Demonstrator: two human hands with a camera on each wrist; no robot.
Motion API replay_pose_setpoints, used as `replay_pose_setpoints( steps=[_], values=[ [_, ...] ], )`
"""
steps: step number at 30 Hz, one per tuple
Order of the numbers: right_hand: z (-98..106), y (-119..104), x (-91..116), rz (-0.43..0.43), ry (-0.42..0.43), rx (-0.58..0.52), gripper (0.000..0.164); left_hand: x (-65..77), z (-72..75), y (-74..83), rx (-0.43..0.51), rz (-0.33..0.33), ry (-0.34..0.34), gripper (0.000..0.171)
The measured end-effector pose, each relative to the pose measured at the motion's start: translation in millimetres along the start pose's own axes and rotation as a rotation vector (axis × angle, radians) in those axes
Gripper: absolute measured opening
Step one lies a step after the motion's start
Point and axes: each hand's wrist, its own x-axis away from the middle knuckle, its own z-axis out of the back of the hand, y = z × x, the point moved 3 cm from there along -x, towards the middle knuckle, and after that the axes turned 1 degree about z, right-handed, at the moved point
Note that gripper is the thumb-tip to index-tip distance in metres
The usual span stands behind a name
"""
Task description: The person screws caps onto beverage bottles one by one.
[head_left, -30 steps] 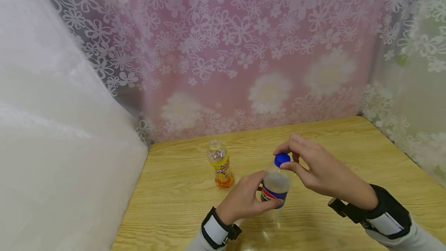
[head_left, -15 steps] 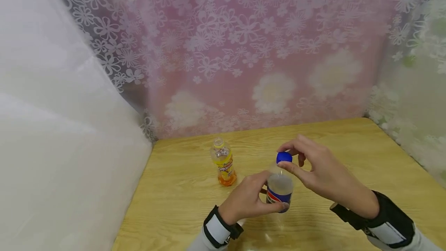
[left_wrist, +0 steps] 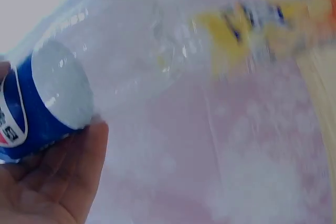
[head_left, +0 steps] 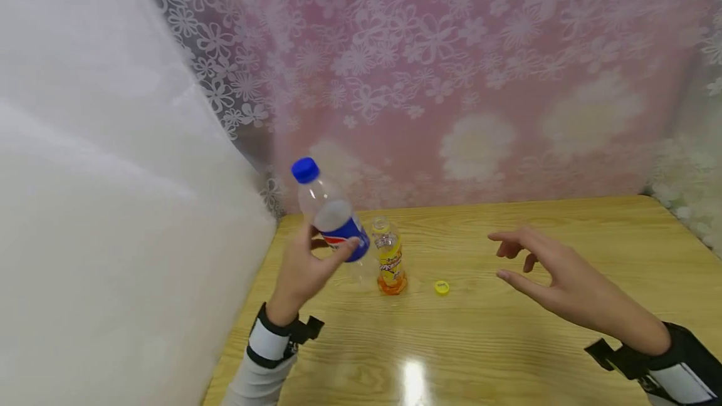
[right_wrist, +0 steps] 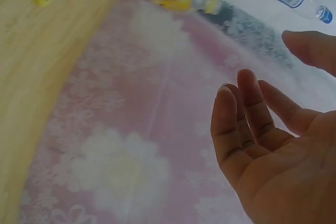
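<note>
My left hand [head_left: 307,268] grips a clear plastic bottle [head_left: 342,230] around its blue label. The bottle is tilted to the left above the table, its blue cap [head_left: 305,170] on the neck. Just right of it, an uncapped bottle [head_left: 390,262] with a yellow label and a little orange drink stands upright on the table. A yellow cap [head_left: 442,287] lies to the right of that bottle. My right hand [head_left: 553,274] hovers over the right part of the table, fingers loosely bent and holding nothing; the right wrist view shows its palm [right_wrist: 289,166] bare.
The wooden table [head_left: 479,349] runs back to a pink flowered curtain [head_left: 479,80]. A white sheet [head_left: 101,205] hangs close along the left side, near the held bottle. Another flowered sheet [head_left: 685,187] borders the right.
My right hand has let go of the blue cap and moved right. My left hand has carried the blue-capped bottle left and up, tilting it. The yellow cap has come into sight.
</note>
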Motion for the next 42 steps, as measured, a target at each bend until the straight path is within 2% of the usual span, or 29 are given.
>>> replay_pose_setpoints(
  steps=[4,6,9,12,14,17,20,27,34,36,38,40,42],
  values=[
    [-7,23,9,-0.061,-0.025,0.015,0.051,-28.2,35.6,-46.2,-0.091,0.12,0.136,0.057],
    [-11,32,13,-0.085,-0.033,0.021,0.049,-39.9,47.4,-76.3,-0.141,0.187,0.166,0.061],
    [-17,46,18,-0.104,-0.047,0.083,0.048,-54.5,58.2,-127.3,-0.216,0.287,0.175,0.067],
    [-24,59,24,-0.116,-0.069,0.173,0.048,-63.8,62.1,-178.5,-0.268,0.387,0.179,0.07],
    [-26,67,30,-0.123,-0.086,0.228,0.049,-67.0,60.2,-205.8,-0.28,0.444,0.173,0.071],
    [-29,76,39,-0.13,-0.101,0.255,0.05,-66.9,55.0,-235.5,-0.311,0.515,0.16,0.075],
    [-32,82,46,-0.135,-0.113,0.26,0.05,-65.5,48.5,-252.7,-0.328,0.551,0.141,0.076],
    [-35,89,52,-0.175,-0.142,0.245,0.048,-66.3,32.0,-269.1,-0.308,0.584,0.104,0.076],
    [-37,89,50,-0.168,-0.133,0.236,0.047,-63.7,30.1,-271.4,-0.292,0.581,0.11,0.085],
    [-38,88,50,-0.172,-0.134,0.227,0.046,-61.1,30.1,-264.4,-0.301,0.582,0.11,0.098],
    [-39,87,49,-0.175,-0.137,0.22,0.046,-56.1,30.1,-250.3,-0.345,0.574,0.135,0.109],
    [-40,87,48,-0.178,-0.149,0.209,0.047,-49.9,30.0,-227.6,-0.402,0.551,0.161,0.116],
    [-41,88,47,-0.191,-0.163,0.201,0.047,-41.6,26.9,-199.3,-0.446,0.517,0.155,0.114]
  ],
)
